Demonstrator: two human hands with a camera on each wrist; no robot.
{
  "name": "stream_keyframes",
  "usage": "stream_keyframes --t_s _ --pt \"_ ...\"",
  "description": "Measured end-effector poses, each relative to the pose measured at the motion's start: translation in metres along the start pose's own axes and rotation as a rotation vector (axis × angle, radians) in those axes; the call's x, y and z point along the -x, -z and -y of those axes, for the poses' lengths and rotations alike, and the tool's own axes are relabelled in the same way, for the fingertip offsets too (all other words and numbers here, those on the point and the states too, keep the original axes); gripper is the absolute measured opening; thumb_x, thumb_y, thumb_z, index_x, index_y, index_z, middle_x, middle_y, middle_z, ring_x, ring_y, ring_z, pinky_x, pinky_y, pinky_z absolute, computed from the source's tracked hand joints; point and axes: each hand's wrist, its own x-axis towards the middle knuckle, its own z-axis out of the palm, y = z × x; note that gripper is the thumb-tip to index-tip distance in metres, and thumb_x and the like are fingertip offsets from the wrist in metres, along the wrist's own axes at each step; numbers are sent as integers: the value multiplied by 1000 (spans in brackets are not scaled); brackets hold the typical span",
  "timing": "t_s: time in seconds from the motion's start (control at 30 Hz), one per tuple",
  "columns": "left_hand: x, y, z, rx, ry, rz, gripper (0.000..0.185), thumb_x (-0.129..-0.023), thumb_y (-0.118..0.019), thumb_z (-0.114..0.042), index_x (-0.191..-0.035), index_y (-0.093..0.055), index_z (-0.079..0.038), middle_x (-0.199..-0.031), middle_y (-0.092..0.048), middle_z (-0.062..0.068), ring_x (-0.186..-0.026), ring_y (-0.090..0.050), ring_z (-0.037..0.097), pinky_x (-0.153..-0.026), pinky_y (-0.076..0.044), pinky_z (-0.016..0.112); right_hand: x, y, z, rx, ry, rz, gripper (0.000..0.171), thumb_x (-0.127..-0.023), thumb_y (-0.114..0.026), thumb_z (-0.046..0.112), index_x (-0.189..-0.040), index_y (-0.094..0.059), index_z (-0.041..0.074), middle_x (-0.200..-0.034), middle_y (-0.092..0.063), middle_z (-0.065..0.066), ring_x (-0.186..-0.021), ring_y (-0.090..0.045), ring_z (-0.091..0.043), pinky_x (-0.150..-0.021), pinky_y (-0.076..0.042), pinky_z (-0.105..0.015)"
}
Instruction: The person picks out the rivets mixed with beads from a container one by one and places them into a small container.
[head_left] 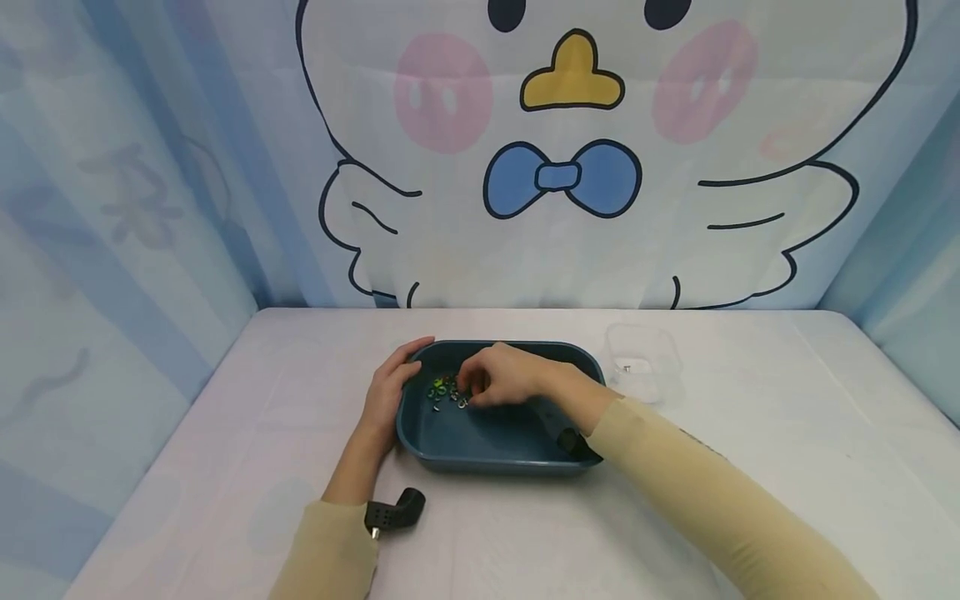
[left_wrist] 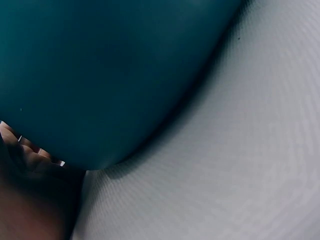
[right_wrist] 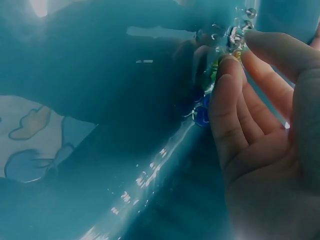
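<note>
White tabletop [head_left: 787, 433]; right fingers [right_wrist: 228, 100] bent down at trinkets [head_left: 440, 384].

Beads [head_left: 439, 388], seemingly, in the tray [head_left: 480, 442]; box [head_left: 647, 360] to its right.

The whole backdrop is a printed fabric curtain with a giant white cartoon bird [head_left: 555, 258], and its blue bow tie [head_left: 558, 177] sits pretty much mid-chest. Straight above the bow tie is a yellow beak [head_left: 573, 79] (thick black outline, kinda cute), with pink cheeks [head_left: 442, 92] up on either side. Pale blue side curtains [head_left: 112, 275] hang way out left and right of it. Below it there's a white-covered tabletop [head_left: 787, 450], and the light's soft.
</note>
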Motion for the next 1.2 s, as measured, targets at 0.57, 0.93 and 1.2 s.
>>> stream_keyframes --t_s 0.57,0.93,1.2 --pt "2 2 1 -2 8 -7 46 -102 -36 -8 -145 -52 -3 -151 -46 12 -139 -40 25 -117 -27 41 -4 -6 2 50 -19 31 5 -92 -73 11 -97 -73 12 -80 -63 7 -73 -57 -7 -68 -49 -23" --pt "1 1 2 11 -3 3 45 -103 -36 -8 -145 -51 -1 -150 -47 13 -139 -40 25 -116 -28 42 -1 -5 7 84 -66 51 9 -89 -72 6 -89 -70 14 -79 -62 5 -71 -56 -11 -64 -48 -25" --pt "1 0 1 16 2 5 46 -102 -36 -8 -145 -51 -1 -151 -46 13 -139 -40 26 -116 -29 43 0 -5 11 127 -103 74 11 -88 -71 4 -89 -68 15 -78 -60 3 -67 -55 -12 -60 -46 -25"
